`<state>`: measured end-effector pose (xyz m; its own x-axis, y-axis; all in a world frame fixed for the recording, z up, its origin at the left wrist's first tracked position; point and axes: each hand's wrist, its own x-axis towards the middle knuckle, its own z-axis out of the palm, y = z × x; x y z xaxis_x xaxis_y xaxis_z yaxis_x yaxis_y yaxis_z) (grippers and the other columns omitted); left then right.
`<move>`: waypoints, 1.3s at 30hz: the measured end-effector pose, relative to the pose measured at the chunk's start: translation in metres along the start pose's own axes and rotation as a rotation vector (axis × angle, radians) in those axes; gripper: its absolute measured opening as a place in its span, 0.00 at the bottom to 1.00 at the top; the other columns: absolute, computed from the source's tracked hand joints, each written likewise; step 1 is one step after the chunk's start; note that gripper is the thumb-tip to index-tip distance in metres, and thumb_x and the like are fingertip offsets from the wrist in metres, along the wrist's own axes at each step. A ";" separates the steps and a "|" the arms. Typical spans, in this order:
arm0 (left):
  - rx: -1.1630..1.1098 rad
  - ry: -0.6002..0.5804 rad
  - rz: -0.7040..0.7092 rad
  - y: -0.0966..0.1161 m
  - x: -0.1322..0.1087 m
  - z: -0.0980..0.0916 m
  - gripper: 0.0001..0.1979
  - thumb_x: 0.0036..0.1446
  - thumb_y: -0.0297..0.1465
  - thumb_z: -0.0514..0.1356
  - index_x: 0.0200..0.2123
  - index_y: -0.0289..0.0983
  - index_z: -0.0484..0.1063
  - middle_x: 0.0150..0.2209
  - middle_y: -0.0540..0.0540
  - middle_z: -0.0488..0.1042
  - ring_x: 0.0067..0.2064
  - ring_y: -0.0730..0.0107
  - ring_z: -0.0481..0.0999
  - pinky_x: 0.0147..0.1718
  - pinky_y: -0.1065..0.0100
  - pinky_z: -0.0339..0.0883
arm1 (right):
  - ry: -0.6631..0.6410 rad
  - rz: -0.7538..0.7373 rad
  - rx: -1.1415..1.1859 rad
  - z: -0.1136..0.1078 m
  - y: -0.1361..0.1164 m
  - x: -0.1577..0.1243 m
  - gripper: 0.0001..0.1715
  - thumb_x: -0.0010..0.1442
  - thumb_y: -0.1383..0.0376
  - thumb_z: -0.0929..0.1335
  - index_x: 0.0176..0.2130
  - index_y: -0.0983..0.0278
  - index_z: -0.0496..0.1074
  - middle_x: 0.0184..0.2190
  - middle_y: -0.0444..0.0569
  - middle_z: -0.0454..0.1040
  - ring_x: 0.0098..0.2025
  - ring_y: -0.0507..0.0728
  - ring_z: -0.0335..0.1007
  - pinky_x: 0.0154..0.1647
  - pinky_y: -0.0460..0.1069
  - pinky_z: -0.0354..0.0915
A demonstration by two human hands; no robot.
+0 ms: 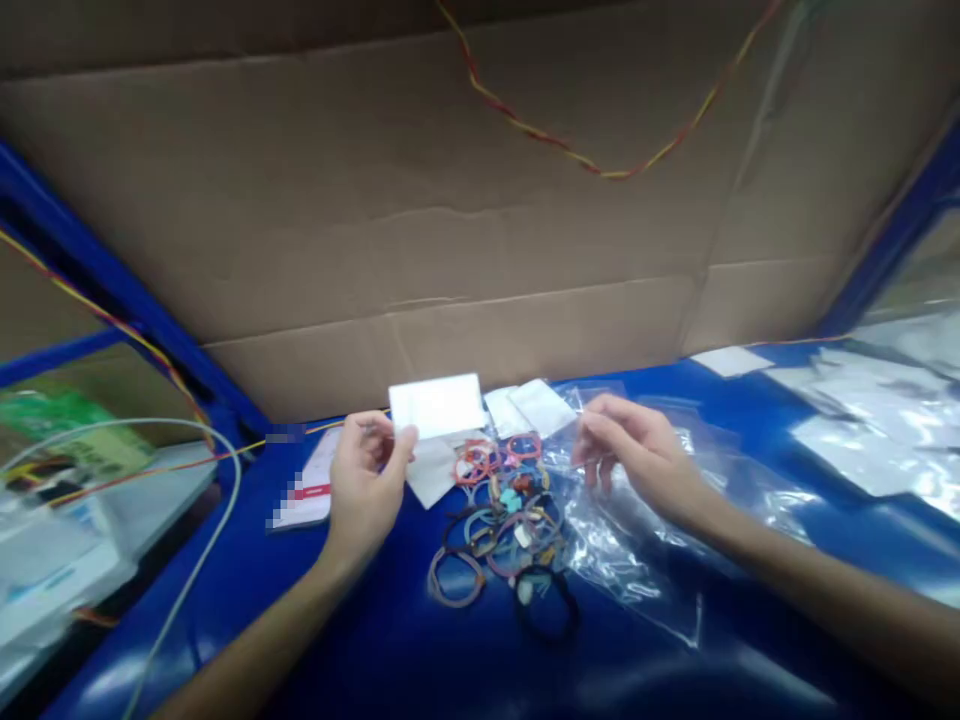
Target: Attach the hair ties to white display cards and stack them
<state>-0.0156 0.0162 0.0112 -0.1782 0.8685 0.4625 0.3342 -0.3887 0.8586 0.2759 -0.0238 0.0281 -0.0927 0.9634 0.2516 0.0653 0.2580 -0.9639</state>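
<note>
left hand has a white card pinched at its lower left corner, held up toward the desk's back edge. looks light, thin and fairly stiff, so a corner or short edge is probably the best hold (squeezing the middle might bend it). right hand is curled over the clear bags, likely slippery; can't tell if it's gripping one. colorful bands sit between.
</note>
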 end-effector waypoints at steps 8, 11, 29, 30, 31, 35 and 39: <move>0.418 -0.195 0.139 -0.007 0.000 -0.005 0.12 0.59 0.39 0.64 0.42 0.41 0.82 0.40 0.44 0.82 0.43 0.52 0.77 0.48 0.55 0.68 | 0.002 0.006 0.004 0.002 0.001 0.000 0.18 0.68 0.51 0.67 0.32 0.60 0.68 0.24 0.44 0.77 0.19 0.53 0.72 0.18 0.47 0.64; 0.491 -0.236 0.212 -0.011 0.000 -0.004 0.10 0.59 0.38 0.65 0.40 0.42 0.83 0.44 0.42 0.82 0.51 0.47 0.75 0.55 0.49 0.65 | -0.001 0.002 -0.011 0.003 -0.001 -0.001 0.19 0.67 0.51 0.67 0.31 0.61 0.68 0.24 0.44 0.76 0.20 0.53 0.71 0.18 0.47 0.64; 0.598 -0.654 0.399 0.005 -0.022 0.000 0.27 0.60 0.46 0.65 0.60 0.42 0.73 0.68 0.35 0.66 0.69 0.38 0.61 0.66 0.39 0.58 | 0.017 -0.029 -0.197 -0.001 0.002 0.001 0.23 0.66 0.51 0.70 0.27 0.60 0.63 0.16 0.37 0.64 0.18 0.51 0.61 0.21 0.47 0.57; 0.611 -0.693 0.375 0.005 -0.023 0.000 0.30 0.60 0.48 0.65 0.61 0.43 0.71 0.69 0.35 0.64 0.70 0.37 0.60 0.66 0.38 0.58 | 0.018 -0.031 -0.230 -0.002 0.002 0.002 0.23 0.65 0.51 0.70 0.27 0.59 0.63 0.16 0.37 0.63 0.18 0.51 0.59 0.21 0.47 0.55; 0.623 -0.726 0.352 0.005 -0.023 0.000 0.32 0.59 0.49 0.65 0.63 0.43 0.70 0.70 0.35 0.63 0.70 0.36 0.60 0.66 0.37 0.57 | 0.021 -0.040 -0.260 -0.002 0.003 0.002 0.23 0.65 0.51 0.70 0.27 0.59 0.62 0.17 0.37 0.62 0.19 0.51 0.57 0.20 0.47 0.53; 0.646 -0.760 0.308 0.008 -0.025 0.000 0.35 0.60 0.51 0.64 0.66 0.44 0.68 0.72 0.35 0.60 0.72 0.36 0.58 0.67 0.36 0.56 | 0.050 -0.093 -0.327 -0.003 0.000 0.002 0.24 0.65 0.51 0.70 0.25 0.59 0.60 0.20 0.39 0.60 0.22 0.52 0.55 0.22 0.48 0.51; 0.655 -0.734 0.301 0.008 -0.025 0.001 0.36 0.59 0.51 0.64 0.67 0.44 0.67 0.72 0.34 0.59 0.72 0.33 0.56 0.67 0.33 0.54 | 0.171 -0.186 -0.414 -0.013 -0.008 0.007 0.21 0.66 0.52 0.69 0.27 0.59 0.61 0.22 0.39 0.60 0.23 0.52 0.56 0.24 0.48 0.53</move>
<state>-0.0078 -0.0079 0.0060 0.5325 0.8222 0.2008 0.7500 -0.5684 0.3383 0.2874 -0.0183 0.0382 0.0221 0.8876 0.4601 0.4564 0.4005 -0.7946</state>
